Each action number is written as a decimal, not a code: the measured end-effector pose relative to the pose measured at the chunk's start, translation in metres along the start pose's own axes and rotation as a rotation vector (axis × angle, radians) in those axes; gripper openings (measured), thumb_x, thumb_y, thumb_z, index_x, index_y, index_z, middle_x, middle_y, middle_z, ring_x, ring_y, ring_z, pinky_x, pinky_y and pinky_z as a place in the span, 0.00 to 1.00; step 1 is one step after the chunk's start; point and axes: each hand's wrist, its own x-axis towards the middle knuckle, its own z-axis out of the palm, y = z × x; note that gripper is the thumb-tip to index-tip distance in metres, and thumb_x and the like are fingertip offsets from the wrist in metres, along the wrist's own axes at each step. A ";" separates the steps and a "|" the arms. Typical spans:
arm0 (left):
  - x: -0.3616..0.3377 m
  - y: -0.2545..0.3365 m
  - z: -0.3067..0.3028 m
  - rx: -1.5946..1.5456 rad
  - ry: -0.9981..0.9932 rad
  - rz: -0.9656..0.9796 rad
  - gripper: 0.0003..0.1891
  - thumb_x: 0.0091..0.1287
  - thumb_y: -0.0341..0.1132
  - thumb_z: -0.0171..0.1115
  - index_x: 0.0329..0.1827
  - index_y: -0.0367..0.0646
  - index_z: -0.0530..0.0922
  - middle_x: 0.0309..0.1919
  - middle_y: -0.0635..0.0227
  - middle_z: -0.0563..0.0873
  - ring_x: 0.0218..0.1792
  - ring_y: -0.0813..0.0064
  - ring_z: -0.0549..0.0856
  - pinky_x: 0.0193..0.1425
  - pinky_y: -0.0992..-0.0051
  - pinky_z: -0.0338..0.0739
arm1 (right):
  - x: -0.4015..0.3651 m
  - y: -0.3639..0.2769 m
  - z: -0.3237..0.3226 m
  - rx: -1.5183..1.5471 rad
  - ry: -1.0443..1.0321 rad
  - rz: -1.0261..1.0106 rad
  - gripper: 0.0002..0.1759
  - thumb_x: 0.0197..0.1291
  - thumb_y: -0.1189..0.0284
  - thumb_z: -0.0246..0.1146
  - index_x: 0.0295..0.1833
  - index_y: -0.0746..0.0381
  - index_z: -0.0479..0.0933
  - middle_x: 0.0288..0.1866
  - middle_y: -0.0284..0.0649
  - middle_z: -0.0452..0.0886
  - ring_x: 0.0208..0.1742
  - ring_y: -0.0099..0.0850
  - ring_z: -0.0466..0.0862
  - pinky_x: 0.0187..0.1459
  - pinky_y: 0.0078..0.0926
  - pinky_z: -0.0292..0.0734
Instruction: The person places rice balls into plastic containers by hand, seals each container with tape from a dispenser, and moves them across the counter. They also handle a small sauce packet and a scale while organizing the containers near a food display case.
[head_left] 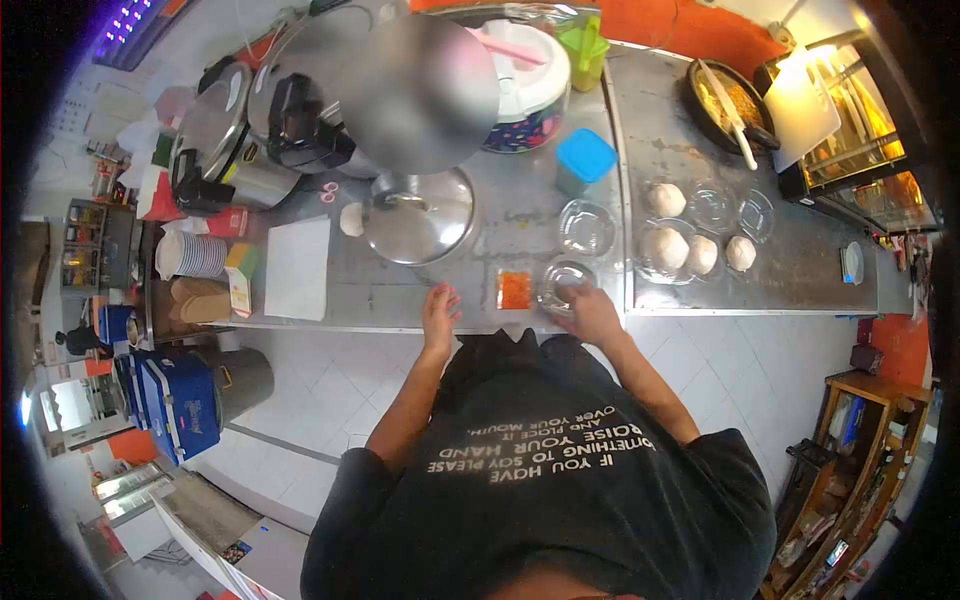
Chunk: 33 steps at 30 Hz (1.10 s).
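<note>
My right hand [592, 310] grips the near rim of a clear plastic bowl [562, 280] at the front edge of the steel counter [400, 300]. A small orange sachet [514, 290] lies just left of that bowl. With its fingers spread, my left hand [440, 308] rests flat on the counter edge to the left of the sachet and holds nothing. A second clear bowl [587, 228] stands empty behind the first. Beyond my left hand lies a large steel pot lid [418, 215].
White dough-like balls [667, 247] sit in clear containers to the right, near empty ones [714, 205]. Further back are a blue-lidded tub [585, 160], a white rice cooker [525, 75] and a pan of food [733, 105]. A white sheet [298, 268] and stacked plates [190, 255] lie left.
</note>
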 end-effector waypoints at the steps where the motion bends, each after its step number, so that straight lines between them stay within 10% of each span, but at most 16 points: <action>1: 0.001 0.005 -0.017 0.037 -0.018 0.000 0.21 0.68 0.48 0.54 0.58 0.47 0.70 0.53 0.69 0.78 0.52 0.75 0.76 0.51 0.70 0.69 | -0.002 -0.003 0.029 -0.009 -0.008 -0.002 0.12 0.56 0.66 0.62 0.42 0.62 0.78 0.36 0.44 0.82 0.40 0.42 0.81 0.48 0.41 0.73; 4: 0.000 0.029 -0.056 0.123 -0.125 0.023 0.18 0.68 0.46 0.56 0.55 0.46 0.72 0.51 0.68 0.80 0.48 0.76 0.78 0.48 0.72 0.70 | 0.000 -0.014 0.073 -0.149 -0.230 0.237 0.14 0.57 0.66 0.59 0.46 0.61 0.78 0.36 0.45 0.83 0.41 0.43 0.81 0.52 0.44 0.71; 8: 0.001 0.058 -0.076 0.399 -0.458 0.299 0.19 0.68 0.41 0.58 0.58 0.42 0.71 0.49 0.68 0.81 0.49 0.73 0.79 0.54 0.67 0.71 | 0.032 -0.080 0.040 -0.126 0.084 0.377 0.10 0.57 0.73 0.59 0.44 0.63 0.79 0.35 0.47 0.82 0.38 0.42 0.83 0.42 0.37 0.77; 10: -0.001 0.078 -0.069 0.432 -0.629 0.284 0.22 0.66 0.39 0.60 0.61 0.42 0.69 0.51 0.67 0.80 0.52 0.71 0.78 0.57 0.65 0.71 | 0.043 -0.097 0.037 0.264 0.524 0.507 0.09 0.58 0.75 0.61 0.43 0.65 0.80 0.35 0.48 0.83 0.36 0.37 0.84 0.37 0.28 0.77; 13: -0.032 0.126 -0.032 0.494 -0.896 0.296 0.34 0.60 0.41 0.66 0.68 0.45 0.62 0.64 0.58 0.69 0.65 0.62 0.68 0.64 0.62 0.65 | 0.055 -0.143 0.003 0.606 0.635 0.650 0.13 0.62 0.70 0.61 0.45 0.70 0.79 0.35 0.43 0.84 0.36 0.28 0.81 0.39 0.22 0.74; 15: -0.042 0.144 -0.003 0.660 -0.847 0.693 0.46 0.50 0.47 0.74 0.71 0.48 0.57 0.70 0.50 0.56 0.71 0.53 0.57 0.69 0.58 0.58 | 0.054 -0.160 -0.001 1.033 0.688 0.722 0.17 0.65 0.67 0.58 0.46 0.73 0.78 0.36 0.37 0.82 0.36 0.24 0.79 0.40 0.19 0.72; 19: -0.054 0.174 0.034 0.545 -0.907 0.815 0.54 0.37 0.49 0.80 0.70 0.48 0.59 0.68 0.48 0.56 0.70 0.49 0.56 0.71 0.56 0.55 | 0.056 -0.219 -0.024 1.601 0.664 0.680 0.14 0.67 0.70 0.56 0.47 0.72 0.77 0.39 0.40 0.82 0.38 0.24 0.80 0.41 0.21 0.75; 33: -0.091 0.210 0.021 0.394 -1.006 0.829 0.50 0.36 0.45 0.81 0.66 0.49 0.64 0.66 0.53 0.59 0.68 0.53 0.61 0.67 0.58 0.62 | 0.043 -0.249 -0.067 1.326 0.478 0.500 0.14 0.65 0.71 0.58 0.49 0.70 0.79 0.41 0.42 0.84 0.42 0.22 0.79 0.46 0.20 0.73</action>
